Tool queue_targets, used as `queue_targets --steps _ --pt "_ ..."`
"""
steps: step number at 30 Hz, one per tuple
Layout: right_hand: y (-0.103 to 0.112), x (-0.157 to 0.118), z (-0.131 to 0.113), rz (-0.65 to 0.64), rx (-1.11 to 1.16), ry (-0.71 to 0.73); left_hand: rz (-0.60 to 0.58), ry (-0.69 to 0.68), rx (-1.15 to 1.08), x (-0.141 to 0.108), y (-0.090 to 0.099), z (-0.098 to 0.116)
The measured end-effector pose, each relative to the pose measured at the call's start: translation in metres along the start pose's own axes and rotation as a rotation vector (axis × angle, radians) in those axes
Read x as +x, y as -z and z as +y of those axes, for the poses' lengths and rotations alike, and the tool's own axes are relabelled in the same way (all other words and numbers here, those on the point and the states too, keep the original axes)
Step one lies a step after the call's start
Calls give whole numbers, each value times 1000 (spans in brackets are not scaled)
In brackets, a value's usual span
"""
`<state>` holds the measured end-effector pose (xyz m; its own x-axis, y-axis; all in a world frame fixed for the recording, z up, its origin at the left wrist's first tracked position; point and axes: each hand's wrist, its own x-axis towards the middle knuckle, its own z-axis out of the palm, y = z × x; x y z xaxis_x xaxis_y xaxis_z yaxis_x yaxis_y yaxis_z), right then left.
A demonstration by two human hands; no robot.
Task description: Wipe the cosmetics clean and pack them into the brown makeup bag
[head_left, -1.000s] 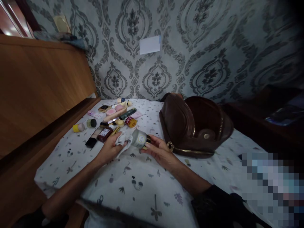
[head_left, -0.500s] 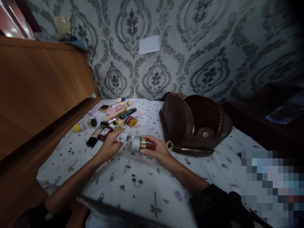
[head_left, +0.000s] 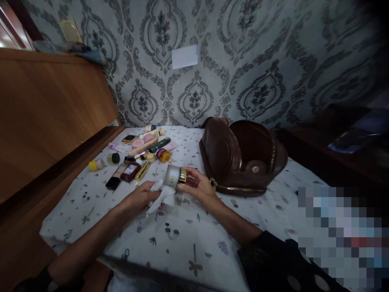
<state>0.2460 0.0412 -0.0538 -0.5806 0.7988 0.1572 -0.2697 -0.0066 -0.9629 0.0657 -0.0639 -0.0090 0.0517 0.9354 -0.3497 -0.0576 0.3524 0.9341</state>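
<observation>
My right hand (head_left: 199, 185) grips a small glass bottle (head_left: 172, 177) by its gold cap, the bottle lying sideways in the air above the sheet. In my left hand (head_left: 142, 198) is a crumpled white wipe (head_left: 165, 197), pinched between the fingers and hanging against the bottle's lower side. Left of the bottle, a gold tube (head_left: 142, 170), a dark red bottle (head_left: 131, 172) and a black-capped foundation bottle (head_left: 116, 177) lie on the sheet. Just behind is a jar with an amber lid (head_left: 164, 155).
An open brown leather bag (head_left: 221, 154) stands on the right of the patterned sheet (head_left: 194, 235). More cosmetics, including a dark green tube (head_left: 160, 144) and a yellow-capped bottle (head_left: 96, 164), lie at the back left. A wooden panel (head_left: 54, 109) borders the left side.
The bottle has tipped up slightly, showing more of its glass. My left hand and the wipe have moved down to its underside, uncovering the gold tube.
</observation>
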Motion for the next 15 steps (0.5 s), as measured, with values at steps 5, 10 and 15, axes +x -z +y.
queue_targets --steps 5,10,15 --pt "3 0 3 48 -229 148 179 -192 71 -6 5 15" --pt "-4 -8 -3 -1 -445 259 370 -612 584 0 11 24" --pt "-5 -10 -1 -9 -493 258 332 -677 905 6 11 12"
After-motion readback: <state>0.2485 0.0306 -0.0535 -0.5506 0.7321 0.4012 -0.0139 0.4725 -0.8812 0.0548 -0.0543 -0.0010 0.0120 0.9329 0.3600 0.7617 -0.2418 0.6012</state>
